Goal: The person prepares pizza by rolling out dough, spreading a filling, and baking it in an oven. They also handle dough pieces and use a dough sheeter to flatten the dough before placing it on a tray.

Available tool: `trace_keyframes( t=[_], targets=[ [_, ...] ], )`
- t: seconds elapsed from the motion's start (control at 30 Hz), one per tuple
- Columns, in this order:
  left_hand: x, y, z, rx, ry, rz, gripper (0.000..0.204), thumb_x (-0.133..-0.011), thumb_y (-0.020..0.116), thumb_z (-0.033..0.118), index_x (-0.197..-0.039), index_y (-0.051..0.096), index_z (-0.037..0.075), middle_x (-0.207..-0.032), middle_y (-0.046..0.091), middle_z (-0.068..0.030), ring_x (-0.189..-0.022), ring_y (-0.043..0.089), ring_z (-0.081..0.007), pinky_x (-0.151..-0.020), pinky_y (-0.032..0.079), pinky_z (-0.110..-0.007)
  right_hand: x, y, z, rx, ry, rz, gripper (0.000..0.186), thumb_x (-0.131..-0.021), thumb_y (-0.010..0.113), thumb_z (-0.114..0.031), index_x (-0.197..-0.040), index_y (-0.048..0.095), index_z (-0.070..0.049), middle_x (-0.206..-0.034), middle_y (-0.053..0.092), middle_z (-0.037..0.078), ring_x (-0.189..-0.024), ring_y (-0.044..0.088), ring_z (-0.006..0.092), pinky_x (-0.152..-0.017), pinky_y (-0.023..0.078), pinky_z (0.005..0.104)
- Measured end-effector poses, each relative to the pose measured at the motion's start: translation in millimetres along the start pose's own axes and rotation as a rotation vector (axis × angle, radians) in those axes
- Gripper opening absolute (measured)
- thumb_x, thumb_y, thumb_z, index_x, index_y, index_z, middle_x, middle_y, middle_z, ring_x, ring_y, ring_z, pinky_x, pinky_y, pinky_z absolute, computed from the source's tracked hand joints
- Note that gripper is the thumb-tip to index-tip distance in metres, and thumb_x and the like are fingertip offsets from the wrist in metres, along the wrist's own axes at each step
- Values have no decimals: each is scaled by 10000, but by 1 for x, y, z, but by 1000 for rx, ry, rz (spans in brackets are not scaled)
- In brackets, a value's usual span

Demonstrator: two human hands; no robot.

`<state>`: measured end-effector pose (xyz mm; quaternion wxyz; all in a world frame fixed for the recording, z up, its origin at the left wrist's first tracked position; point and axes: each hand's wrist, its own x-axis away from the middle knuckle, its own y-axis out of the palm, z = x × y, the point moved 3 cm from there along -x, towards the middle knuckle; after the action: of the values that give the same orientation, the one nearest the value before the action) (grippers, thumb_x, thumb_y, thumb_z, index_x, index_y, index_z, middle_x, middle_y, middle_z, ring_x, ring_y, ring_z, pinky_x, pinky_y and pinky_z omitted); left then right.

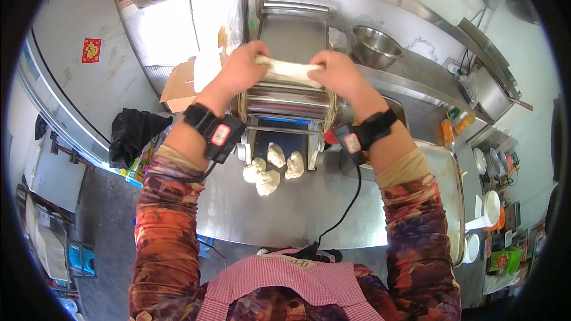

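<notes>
A pale strip of dough (pixel 289 72) is stretched between my hands, just above the steel roller machine (pixel 287 102). My left hand (pixel 242 66) grips its left end, and my right hand (pixel 337 73) grips its right end, both with fingers closed on it. Below the rollers, several lumps of dough (pixel 267 180) lie in front of and on the dark belt (pixel 285 138). Black strapped devices with cables are worn on both my wrists.
The steel table (pixel 309 214) spans the front. A metal bowl (pixel 376 44) sits on the back right shelf (pixel 419 89); a large tray (pixel 434 214) and bottles (pixel 446 132) are at right. A cardboard box (pixel 175 89) and black bag (pixel 134 137) are at left.
</notes>
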<state>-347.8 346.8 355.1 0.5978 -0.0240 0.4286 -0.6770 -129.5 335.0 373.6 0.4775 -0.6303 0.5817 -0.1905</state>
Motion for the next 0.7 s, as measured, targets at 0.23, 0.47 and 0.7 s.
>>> trace_keyframes(
  t=[0.23, 0.47, 0.7],
  targets=[
    [-3, 15, -16, -560, 245, -229, 215, -736, 567, 54, -917, 684, 61, -905, 660, -156, -946, 594, -344, -874, 431, -422, 4, 32, 5, 547, -46, -197, 269, -782, 558, -78, -1039, 638, -91, -964, 663, 131, -961, 608, 338, -917, 382, 494],
    [-25, 28, -20, -680, 137, -219, 125, -742, 585, 72, -810, 686, 44, -826, 655, -174, -831, 618, -356, -746, 485, -434, 35, 22, -5, 352, -177, -108, 274, -828, 534, -67, -1089, 614, -75, -996, 652, 155, -1012, 596, 340, -1035, 263, 619],
    [-1, 33, -1, -706, 162, -356, 150, -757, 590, 97, -841, 684, 16, -853, 650, -199, -862, 622, -349, -754, 490, -438, 112, 1, -15, -87, -268, 224, 198, -821, 556, -11, -1002, 629, -49, -975, 655, 127, -926, 620, 299, -927, 440, 422]
  ],
)
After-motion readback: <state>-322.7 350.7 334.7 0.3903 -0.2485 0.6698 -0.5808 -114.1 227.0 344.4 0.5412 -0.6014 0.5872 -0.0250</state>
